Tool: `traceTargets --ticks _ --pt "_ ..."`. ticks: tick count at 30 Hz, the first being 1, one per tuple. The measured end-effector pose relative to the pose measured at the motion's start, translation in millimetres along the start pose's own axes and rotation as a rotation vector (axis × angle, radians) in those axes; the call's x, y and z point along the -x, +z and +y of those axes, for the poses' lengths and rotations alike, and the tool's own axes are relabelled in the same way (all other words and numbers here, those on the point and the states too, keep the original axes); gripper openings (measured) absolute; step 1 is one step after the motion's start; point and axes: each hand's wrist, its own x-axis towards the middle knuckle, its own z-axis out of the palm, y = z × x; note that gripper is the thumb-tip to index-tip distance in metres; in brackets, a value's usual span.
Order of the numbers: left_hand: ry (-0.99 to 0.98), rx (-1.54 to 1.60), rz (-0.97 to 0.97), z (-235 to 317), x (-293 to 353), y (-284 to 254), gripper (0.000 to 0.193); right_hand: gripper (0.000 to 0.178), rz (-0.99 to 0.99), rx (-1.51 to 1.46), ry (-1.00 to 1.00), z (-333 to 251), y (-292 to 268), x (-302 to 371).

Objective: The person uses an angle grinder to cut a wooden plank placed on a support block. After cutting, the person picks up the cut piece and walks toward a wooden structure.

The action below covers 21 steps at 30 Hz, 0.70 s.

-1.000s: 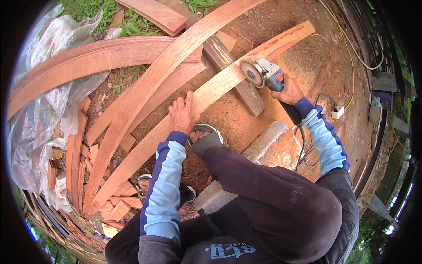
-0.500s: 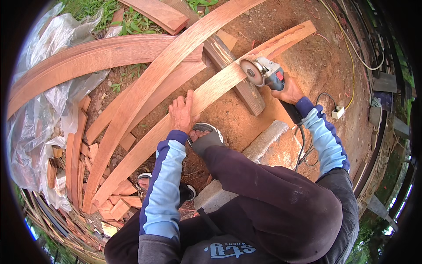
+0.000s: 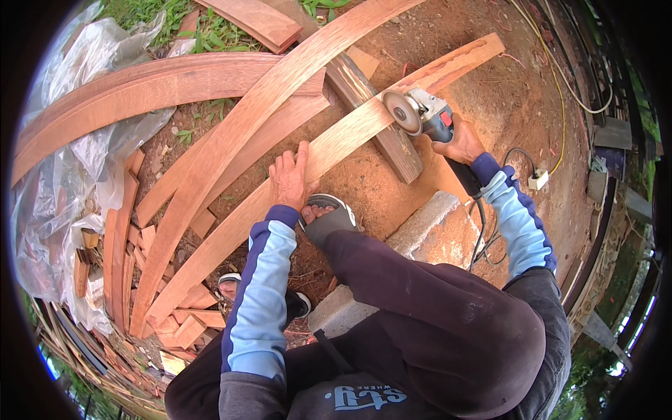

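A long pale wooden plank (image 3: 350, 134) runs diagonally in front of me, its far part resting across a dark wood block (image 3: 395, 154). My left hand (image 3: 289, 183) lies across the plank with its fingers over the far edge, gripping it close to my foot. In my right hand (image 3: 463, 143) is an angle grinder (image 3: 435, 119), held by its body. Its round disc (image 3: 402, 112) is at the plank's edge, above the block. Beyond the disc, the plank's upper face has a darker, rough-edged patch (image 3: 448, 68). My right fingers are partly hidden behind the grinder.
More curved planks (image 3: 231, 133) lie crossed at the left, beside crumpled clear plastic sheeting (image 3: 63, 182). Wood offcuts (image 3: 189, 329) are scattered below them. A concrete block (image 3: 441, 227) sits by my knee. The grinder's cord leads toward a white socket (image 3: 538, 180) at the right.
Almost nothing differs. The grinder and my right hand have shifted very slightly along the plank's edge; my left hand stays in place on the plank.
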Motion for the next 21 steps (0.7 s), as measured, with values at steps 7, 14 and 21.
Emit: traceTargets --ticks 7,14,21 --pt "0.003 -0.003 0.001 -0.4 -0.3 0.1 0.097 0.066 -0.011 -0.007 0.009 -4.4 -2.1 -1.1" --pt "0.01 0.024 0.021 -1.0 0.7 0.2 0.095 0.067 -0.005 0.002 -0.004 -7.4 -3.2 -0.3" --pt "0.005 -0.007 0.001 -0.3 0.2 -0.2 0.095 0.065 -0.003 0.004 -0.002 -10.3 -4.1 -0.1"
